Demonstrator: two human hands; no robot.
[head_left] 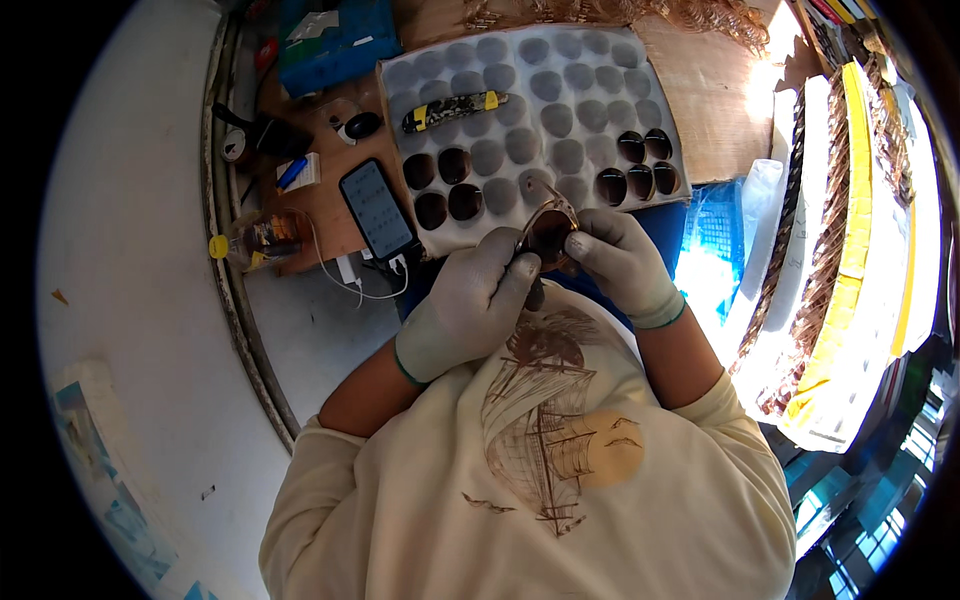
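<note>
Both my hands wear pale grey work gloves with green cuffs. Between them, just over the near edge of the tray, is a sunglasses frame [549, 232] with a dark brown lens in it. My left hand [472, 297] is closed around its left side, the thumb pressed near the lens. My right hand [622, 262] pinches the right side of the same frame. Beyond them lies a white tray [518, 72] with rows of rounded hollows. Dark lenses [454, 165] sit in its near left, and more dark lenses [640, 181] in its near right. A camouflage-and-yellow utility knife [455, 111] rests across it.
Left of the tray are a lit phone [377, 210] with a white cable, a bottle [268, 240] with a yellow cap, and a blue box [337, 45]. At right, long trays [826, 250] hold rows of brown frames. Loose brown frames [690, 20] are heaped at the back.
</note>
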